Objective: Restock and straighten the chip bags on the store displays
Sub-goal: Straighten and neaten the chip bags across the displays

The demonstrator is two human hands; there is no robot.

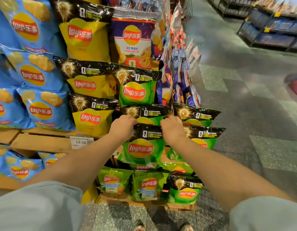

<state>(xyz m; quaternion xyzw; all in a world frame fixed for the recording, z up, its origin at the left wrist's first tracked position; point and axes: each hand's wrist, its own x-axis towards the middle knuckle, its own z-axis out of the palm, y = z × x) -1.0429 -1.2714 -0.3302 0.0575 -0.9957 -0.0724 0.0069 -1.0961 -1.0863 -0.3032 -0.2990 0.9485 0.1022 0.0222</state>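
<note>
Your grey sleeves [36, 205] frame the view. Both your hands grasp the black top edge of one green chip bag [142, 147]: left hand [122, 126] at its left corner, right hand [172, 127] at its right, in front of the wooden display [41, 142], beside yellow bags [91, 117].

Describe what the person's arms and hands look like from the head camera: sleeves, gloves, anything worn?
Both arms wear short, loose sleeves in a pale grey-blue fabric, plain with no print showing: left sleeve, right sleeve. Below the sleeves the forearms are bare. The left hand and right hand are bare too: no gloves, and no watch, bracelet or ring shows from this angle.
</note>
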